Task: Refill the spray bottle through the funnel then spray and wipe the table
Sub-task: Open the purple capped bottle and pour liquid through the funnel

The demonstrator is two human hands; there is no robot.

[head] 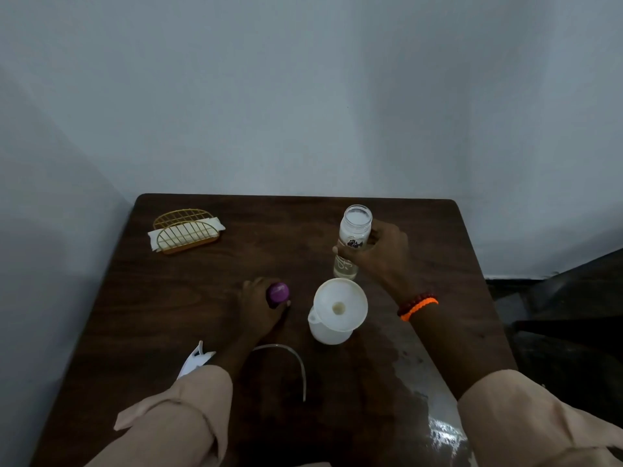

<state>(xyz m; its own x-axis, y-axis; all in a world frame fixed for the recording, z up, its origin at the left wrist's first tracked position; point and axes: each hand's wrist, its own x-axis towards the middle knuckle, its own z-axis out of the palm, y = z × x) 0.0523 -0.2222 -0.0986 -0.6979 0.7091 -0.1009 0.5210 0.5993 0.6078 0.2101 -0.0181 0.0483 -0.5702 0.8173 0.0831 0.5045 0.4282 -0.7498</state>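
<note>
A white funnel (340,304) sits in the neck of a white spray bottle (328,333) near the middle of the dark wooden table (188,298). My right hand (381,254) grips a clear, uncapped bottle (352,237) that stands just behind the funnel, with a little liquid at its bottom. My left hand (259,306) holds a purple cap (278,293) down near the tabletop, left of the funnel. The white spray head (195,358) with its curved dip tube (293,362) lies on the table beside my left forearm.
A gold wire napkin holder (185,232) with white napkins stands at the table's far left. A wet, shiny patch (438,429) covers the near right part of the table. Walls close in behind and to the left.
</note>
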